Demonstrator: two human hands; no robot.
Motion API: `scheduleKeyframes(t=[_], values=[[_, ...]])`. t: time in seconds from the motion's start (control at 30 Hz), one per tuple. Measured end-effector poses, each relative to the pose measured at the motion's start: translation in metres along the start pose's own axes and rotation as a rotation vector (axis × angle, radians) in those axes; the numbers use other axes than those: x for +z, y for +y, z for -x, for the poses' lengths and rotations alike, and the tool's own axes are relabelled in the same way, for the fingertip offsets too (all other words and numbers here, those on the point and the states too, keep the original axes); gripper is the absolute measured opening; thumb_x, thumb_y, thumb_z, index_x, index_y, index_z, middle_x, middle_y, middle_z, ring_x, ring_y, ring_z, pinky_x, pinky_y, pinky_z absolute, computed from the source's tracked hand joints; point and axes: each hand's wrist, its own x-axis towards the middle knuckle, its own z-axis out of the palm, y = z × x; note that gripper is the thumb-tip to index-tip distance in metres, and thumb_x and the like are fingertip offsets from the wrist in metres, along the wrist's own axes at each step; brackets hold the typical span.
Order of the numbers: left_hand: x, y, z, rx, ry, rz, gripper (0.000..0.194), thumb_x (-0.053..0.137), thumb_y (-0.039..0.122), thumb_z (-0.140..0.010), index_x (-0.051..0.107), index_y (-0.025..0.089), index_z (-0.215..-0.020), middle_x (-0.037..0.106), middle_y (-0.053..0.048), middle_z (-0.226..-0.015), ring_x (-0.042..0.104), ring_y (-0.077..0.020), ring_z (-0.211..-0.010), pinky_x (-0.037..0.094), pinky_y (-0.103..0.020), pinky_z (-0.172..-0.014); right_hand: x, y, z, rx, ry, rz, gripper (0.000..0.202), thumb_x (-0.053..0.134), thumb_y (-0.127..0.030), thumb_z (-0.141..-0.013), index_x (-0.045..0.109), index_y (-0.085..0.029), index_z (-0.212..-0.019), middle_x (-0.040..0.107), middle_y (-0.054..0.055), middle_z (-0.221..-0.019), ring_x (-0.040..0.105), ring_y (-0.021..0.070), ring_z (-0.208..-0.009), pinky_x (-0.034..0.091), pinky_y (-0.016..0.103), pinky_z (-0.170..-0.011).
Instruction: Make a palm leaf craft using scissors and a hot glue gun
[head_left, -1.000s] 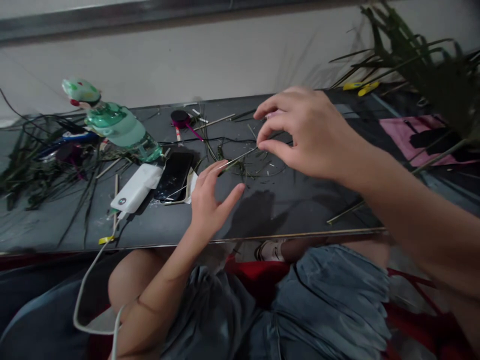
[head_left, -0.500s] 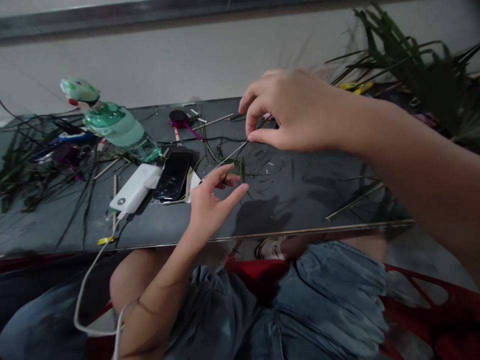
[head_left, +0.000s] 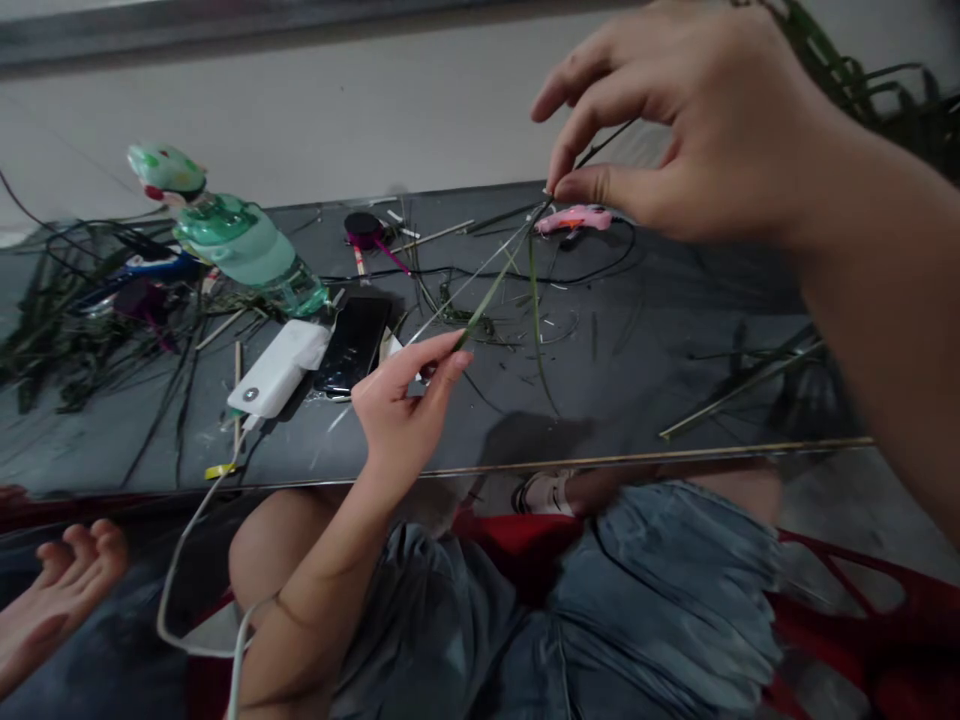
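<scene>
Left hand [head_left: 401, 400] grip is pinching a flat, slim green leaf strip [head_left: 489, 300] that slants up over the matte grey counter [head_left: 600, 390] to the right hand [head_left: 690, 130], its grip pinching a thin dark strand [head_left: 606, 144] where strip and taut pale thread [head_left: 472, 285] meet. Straight front edge passes just below the left hand; smooth white power bank [head_left: 274, 375] and glossy phone [head_left: 354, 345] crowd its left, open room right toward stiff stalks [head_left: 720, 402].

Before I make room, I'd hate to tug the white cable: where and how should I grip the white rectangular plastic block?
Probably grip the white plastic block by its long sides, mid-length, from above and the left: it's narrow, lying flat, the cable leaves its near end, and the black rectangular phone lies close on its right.
</scene>
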Motion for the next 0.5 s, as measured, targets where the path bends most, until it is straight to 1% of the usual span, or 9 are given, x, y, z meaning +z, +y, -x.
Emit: scheduleKeyframes(t=[0.1,0.17,0.2,0.27,0.33,0.37,0.43,0.5], values=[[0.001,0.002,0.001,0.169,0.040,-0.074,0.017,0.073,0.018,-0.083,0.076,0.026,-0.098,0.076,0.001,-0.081,0.066,-0.0098,-0.065,0.052,-0.023,-0.064,0.006,0.008,0.004,-0.053,0.056,-0.016,0.043,0.049,-0.050,-0.088,0.074,-0.017,-0.099,0.059,-0.004,-0.131,0.050,0.0148,-0.124,0.032,0.025,-0.107],[0.001,0.003,0.001,0.210,0.041,-0.077,0.019,0.072,0.016,-0.083,0.076,0.026,-0.099,0.076,0.002,-0.081,0.066,-0.0101,-0.066,0.052,-0.023,-0.066,0.010,0.011,0.006,-0.065,0.098,-0.023,0.042,0.049,-0.052,-0.088,0.074,-0.018,-0.097,0.058,-0.005,-0.133,0.049,0.0174,-0.126,0.032,0.028,-0.108],[0.000,0.002,0.001,0.188,0.011,-0.063,0.019,0.071,0.017,-0.083,0.076,0.026,-0.099,0.077,0.001,-0.083,0.067,-0.0109,-0.069,0.053,-0.023,-0.068,0.011,0.011,0.006,-0.082,0.117,-0.028,0.044,0.048,-0.053,-0.089,0.073,-0.018,-0.097,0.058,-0.004,-0.133,0.049,0.0175,-0.126,0.032,0.028,-0.107],[-0.002,0.001,-0.002,0.062,-0.114,0.003,0.018,0.068,0.023,-0.087,0.075,0.024,-0.103,0.077,-0.002,-0.091,0.070,-0.0141,-0.080,0.055,-0.026,-0.076,0.010,0.005,0.006,-0.166,0.125,-0.055,0.048,0.041,-0.053,-0.093,0.072,-0.016,-0.097,0.060,-0.002,-0.130,0.051,0.0150,-0.122,0.034,0.027,-0.105],[-0.007,-0.002,-0.006,-0.103,-0.253,0.135,0.026,0.065,0.031,-0.089,0.071,0.022,-0.113,0.075,-0.007,-0.109,0.070,-0.0193,-0.099,0.056,-0.032,-0.087,0.006,-0.009,0.004,-0.259,0.082,-0.042,0.048,0.036,-0.049,-0.096,0.071,-0.016,-0.101,0.064,-0.003,-0.117,0.054,0.0121,-0.116,0.036,0.028,-0.103],[-0.010,-0.003,-0.009,-0.165,-0.307,0.219,0.034,0.066,0.034,-0.088,0.068,0.021,-0.119,0.071,-0.009,-0.118,0.067,-0.0222,-0.108,0.055,-0.034,-0.092,0.003,-0.018,0.002,-0.272,0.049,0.006,0.045,0.035,-0.046,-0.097,0.070,-0.018,-0.104,0.065,-0.004,-0.109,0.054,0.0121,-0.115,0.036,0.030,-0.102],[-0.016,-0.003,-0.014,-0.239,-0.382,0.384,0.051,0.074,0.038,-0.081,0.062,0.023,-0.129,0.065,-0.011,-0.131,0.060,-0.0271,-0.121,0.053,-0.037,-0.097,-0.003,-0.037,-0.004,-0.218,-0.034,0.158,0.042,0.034,-0.042,-0.098,0.068,-0.023,-0.113,0.062,-0.005,-0.101,0.053,0.0149,-0.119,0.033,0.036,-0.104],[-0.021,-0.001,-0.017,-0.284,-0.421,0.517,0.063,0.080,0.040,-0.074,0.059,0.025,-0.132,0.063,-0.011,-0.132,0.059,-0.0292,-0.123,0.054,-0.037,-0.094,-0.005,-0.051,-0.012,-0.157,-0.107,0.257,0.043,0.031,-0.041,-0.099,0.063,-0.025,-0.122,0.059,-0.005,-0.103,0.050,0.0170,-0.125,0.029,0.039,-0.107]])
